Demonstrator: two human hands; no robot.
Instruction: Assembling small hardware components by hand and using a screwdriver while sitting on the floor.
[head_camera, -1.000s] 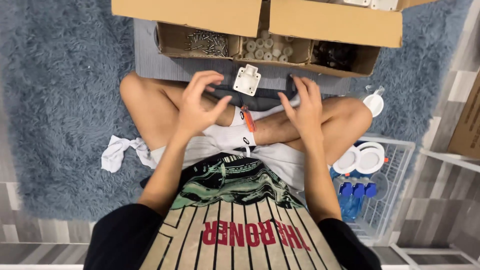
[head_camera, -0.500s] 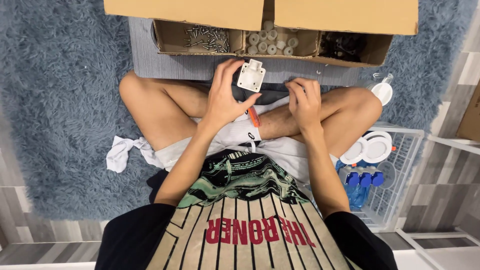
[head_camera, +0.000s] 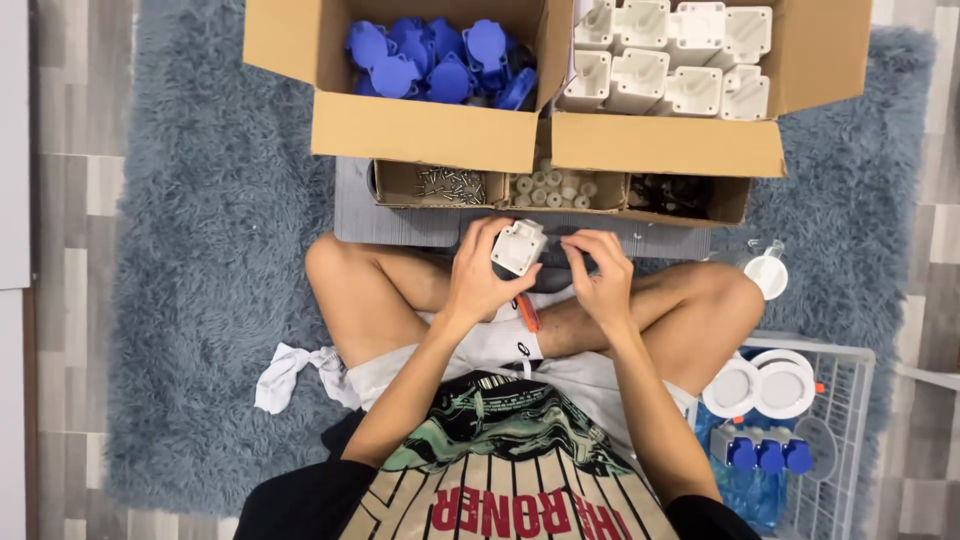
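I sit cross-legged on a blue shaggy rug. My left hand (head_camera: 482, 278) grips a small white plastic housing (head_camera: 519, 247) above my shins. My right hand (head_camera: 601, 277) is just to its right, fingers curled and pinched near the housing; whether it holds anything small I cannot tell. An orange-handled tool (head_camera: 527, 312) lies on my legs below the hands.
In front stand a cardboard box of blue plastic caps (head_camera: 440, 55), a box of white housings (head_camera: 670, 60), and a low divided tray (head_camera: 560, 190) with screws and small parts. A white wire basket (head_camera: 820, 440) with assembled parts is at my right; a white rag (head_camera: 290, 372) at my left.
The view has tilted up, bringing the two big boxes into sight. My left hand took the white housing and raised it; my right hand moved in beside it.
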